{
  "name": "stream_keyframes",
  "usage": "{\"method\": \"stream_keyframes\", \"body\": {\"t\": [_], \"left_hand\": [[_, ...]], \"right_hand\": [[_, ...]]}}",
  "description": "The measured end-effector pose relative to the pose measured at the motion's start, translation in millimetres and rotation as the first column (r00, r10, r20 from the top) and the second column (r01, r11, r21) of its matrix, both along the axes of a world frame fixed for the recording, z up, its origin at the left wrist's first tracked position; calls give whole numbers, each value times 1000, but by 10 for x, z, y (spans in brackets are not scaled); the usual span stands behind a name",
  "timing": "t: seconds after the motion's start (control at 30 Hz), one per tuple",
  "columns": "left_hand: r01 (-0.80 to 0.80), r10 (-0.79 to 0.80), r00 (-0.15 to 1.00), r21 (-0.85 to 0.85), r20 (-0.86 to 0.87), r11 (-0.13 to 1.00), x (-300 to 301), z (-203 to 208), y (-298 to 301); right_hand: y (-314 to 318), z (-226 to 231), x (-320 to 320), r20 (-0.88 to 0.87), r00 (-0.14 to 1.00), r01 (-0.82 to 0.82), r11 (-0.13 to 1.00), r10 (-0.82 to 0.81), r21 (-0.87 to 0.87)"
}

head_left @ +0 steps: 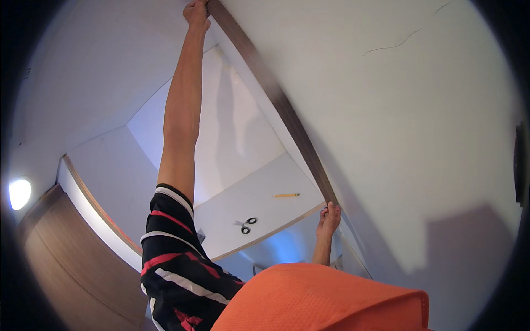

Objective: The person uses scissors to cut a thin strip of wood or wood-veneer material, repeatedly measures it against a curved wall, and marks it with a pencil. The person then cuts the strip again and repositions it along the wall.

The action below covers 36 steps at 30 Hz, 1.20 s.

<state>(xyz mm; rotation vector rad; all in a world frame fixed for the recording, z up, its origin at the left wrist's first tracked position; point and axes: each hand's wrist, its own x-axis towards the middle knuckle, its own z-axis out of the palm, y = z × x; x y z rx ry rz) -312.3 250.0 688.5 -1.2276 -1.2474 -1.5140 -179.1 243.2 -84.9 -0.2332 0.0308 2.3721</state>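
A long dark brown wood-grain strip (281, 105) runs slantwise along the edge of a white wall recess, from the top of the view down to the recess's lower right corner. My left arm, in a black sleeve with red and white stripes, is stretched far up. My left hand (197, 14) is closed at the strip's upper end, its fingers partly cut off by the frame. Lower down, my right hand (329, 218) pinches the strip's bottom end between thumb and fingers. Scissors (245, 225) with black handles lie spread on the white ledge (221, 215), below a thin yellow pencil-like tool (286, 195).
Orange fabric (320, 298) covers the bottom middle of the view. A brown wooden door (83, 259) stands at the left, near a bright round lamp (20, 194). The pale wall (408, 121) on the right has a thin crack, and a dark object (519, 165) sits at its far edge.
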Motion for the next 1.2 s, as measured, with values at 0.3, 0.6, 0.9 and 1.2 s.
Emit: {"method": "stream_keyframes", "body": {"t": [0.3,0.6,0.9,1.2], "left_hand": [[41,-40,999,-34,15,999,-118,56,-36],[4,-4,1000,22,20,1000,-182,66,11],[36,-36,999,-14,19,999,-76,-15,14],[-17,17,1000,24,-2,1000,-321,90,37]], "right_hand": [[44,-28,-31,37,999,-28,999,27,16],[46,-44,-37,45,999,-21,999,19,28],[56,-38,-12,51,998,-23,999,21,31],[75,-88,-65,101,995,3,996,-12,89]]}}
